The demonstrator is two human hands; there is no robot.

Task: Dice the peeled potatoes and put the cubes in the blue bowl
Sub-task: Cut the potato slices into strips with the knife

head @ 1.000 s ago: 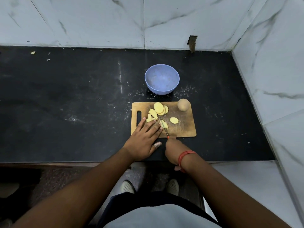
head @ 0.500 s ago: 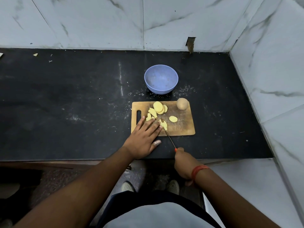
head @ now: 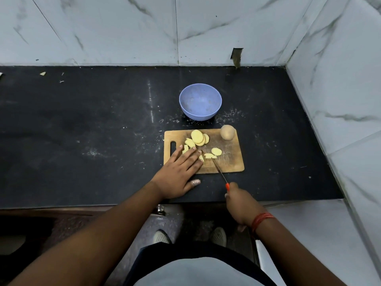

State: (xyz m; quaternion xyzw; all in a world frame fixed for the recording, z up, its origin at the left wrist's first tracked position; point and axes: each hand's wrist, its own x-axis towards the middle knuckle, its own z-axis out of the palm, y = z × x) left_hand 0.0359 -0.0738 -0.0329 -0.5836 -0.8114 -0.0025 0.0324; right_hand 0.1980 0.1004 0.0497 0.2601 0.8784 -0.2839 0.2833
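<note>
Black tabletop (head: 103, 124), speckled with white residue. Small scraps (head: 42, 73) at its far left edge. Marble wall tiles (head: 123, 29) behind; notch (head: 236, 56) in the tile joint. My shoes (head: 161, 237) below.

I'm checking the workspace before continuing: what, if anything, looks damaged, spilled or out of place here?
Two things: a broken notch in the wall tile at the counter's back edge, and pale scraps scattered far left on the black counter. The cutting board sits roughly square; the blue bowl is upright.

A black countertop (head: 82, 131) carries a wooden cutting board (head: 231, 162) and a blue bowl (head: 200, 102).
</note>
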